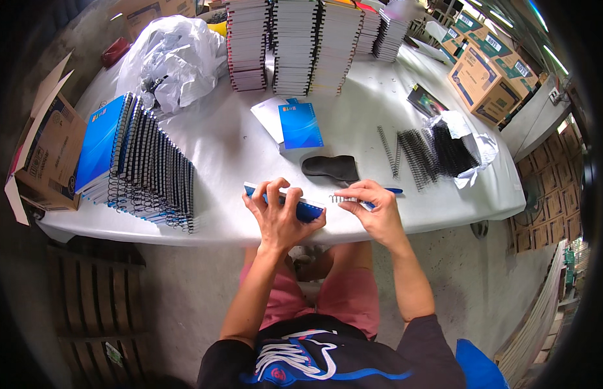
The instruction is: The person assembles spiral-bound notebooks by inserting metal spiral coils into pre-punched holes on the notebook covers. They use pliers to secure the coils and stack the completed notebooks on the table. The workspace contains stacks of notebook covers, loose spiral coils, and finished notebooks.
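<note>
My left hand (277, 217) is closed round a small stack of punched sheets with a blue cover (306, 211), held on edge over the table's near side. Just right of it, my right hand (380, 212) pinches a dark spiral binding coil (337, 199), whose free end points at the stack. A slim blue piece (393, 190) shows beside my right fingers; its kind is unclear. Beyond my hands lies a flat black pad (330, 168). Behind that are loose blue-covered booklets (300, 126). To the right, several loose coils (415, 155) lie by an opened wrapper of more coils (453, 150).
Coil-bound blue notebooks (146, 168) are piled at left, beside an open carton (52, 149). A white plastic bag (175, 61) and tall stacks of bound books (293, 48) stand at the back of the white-covered table (217, 149). Cartons (486, 81) sit far right.
</note>
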`<state>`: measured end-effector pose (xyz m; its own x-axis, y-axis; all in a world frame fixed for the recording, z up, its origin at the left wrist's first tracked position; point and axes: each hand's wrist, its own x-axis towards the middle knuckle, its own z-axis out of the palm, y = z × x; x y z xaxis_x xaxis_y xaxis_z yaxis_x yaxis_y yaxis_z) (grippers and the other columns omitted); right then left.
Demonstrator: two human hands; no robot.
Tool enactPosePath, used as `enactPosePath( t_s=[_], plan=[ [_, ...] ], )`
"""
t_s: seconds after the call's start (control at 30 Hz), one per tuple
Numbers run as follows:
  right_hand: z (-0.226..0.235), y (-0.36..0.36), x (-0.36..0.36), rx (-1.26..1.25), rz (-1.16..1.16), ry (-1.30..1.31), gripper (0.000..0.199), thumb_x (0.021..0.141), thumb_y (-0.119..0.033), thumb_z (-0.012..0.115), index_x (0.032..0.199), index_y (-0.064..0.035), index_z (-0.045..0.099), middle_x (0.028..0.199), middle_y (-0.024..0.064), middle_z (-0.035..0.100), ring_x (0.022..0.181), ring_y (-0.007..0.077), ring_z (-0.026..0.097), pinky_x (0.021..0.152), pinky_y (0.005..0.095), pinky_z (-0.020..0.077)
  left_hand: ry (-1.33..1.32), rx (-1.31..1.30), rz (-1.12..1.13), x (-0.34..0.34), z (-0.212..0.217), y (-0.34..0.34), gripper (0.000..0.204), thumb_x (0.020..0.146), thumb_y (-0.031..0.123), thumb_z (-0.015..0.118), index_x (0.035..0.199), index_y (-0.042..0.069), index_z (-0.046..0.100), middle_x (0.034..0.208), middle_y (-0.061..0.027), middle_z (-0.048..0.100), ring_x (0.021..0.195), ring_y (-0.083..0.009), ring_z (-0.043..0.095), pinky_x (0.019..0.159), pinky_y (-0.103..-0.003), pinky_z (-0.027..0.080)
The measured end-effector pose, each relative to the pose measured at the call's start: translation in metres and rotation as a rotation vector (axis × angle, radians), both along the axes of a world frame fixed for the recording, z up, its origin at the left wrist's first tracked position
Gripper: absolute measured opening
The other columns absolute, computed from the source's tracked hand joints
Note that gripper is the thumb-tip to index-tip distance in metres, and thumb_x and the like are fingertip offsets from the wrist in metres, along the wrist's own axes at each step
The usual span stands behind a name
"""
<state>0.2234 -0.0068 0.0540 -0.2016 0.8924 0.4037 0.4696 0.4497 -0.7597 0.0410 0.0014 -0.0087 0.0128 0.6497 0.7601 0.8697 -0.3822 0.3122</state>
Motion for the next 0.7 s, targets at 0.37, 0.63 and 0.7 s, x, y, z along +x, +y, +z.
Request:
enactPosePath(
  t_s=[0.37,0.63,0.7],
  plan=[
    [-0.003,-0.002,-0.011,-0.241,0.141,-0.002,0.015,0.083,-0.007,0.063,0.097,-0.0072,0.069,0.084,0.007,0.062,0.076,0.0163,0.057,0.068,0.0279,0.0453,-0.013,-0.027,0.027,0.0,-0.005,-0.008,0.048,0.052,0.046,0.075,0.087,0.02,0.054,0.103,-0.0022,0.045,0.106,-0.0266,0.039,0.084,-0.055,0.026],
    [-0.009,0.005,-0.006,-0.167,0.15,-0.083,0.014,0.088,-0.008,0.058,0.098,-0.0046,0.066,0.081,0.0057,0.061,0.075,0.0133,0.055,0.066,0.0265,0.0444,-0.038,-0.061,0.137,0.008,-0.005,-0.002,0.052,0.049,0.048,0.073,0.087,0.019,0.052,0.106,-0.0032,0.045,0.109,-0.0269,0.038,0.083,-0.054,0.026],
    [0.004,0.003,-0.006,-0.531,0.132,-0.012,0.015,0.088,-0.011,0.058,0.1,-0.0039,0.064,0.08,0.0075,0.061,0.074,0.014,0.056,0.065,0.0264,0.0447,-0.004,-0.071,0.13,0.007,-0.007,-0.002,0.05,0.05,0.048,0.073,0.083,0.018,0.052,0.102,-0.0035,0.046,0.11,-0.0268,0.038,0.084,-0.055,0.026]
  ],
)
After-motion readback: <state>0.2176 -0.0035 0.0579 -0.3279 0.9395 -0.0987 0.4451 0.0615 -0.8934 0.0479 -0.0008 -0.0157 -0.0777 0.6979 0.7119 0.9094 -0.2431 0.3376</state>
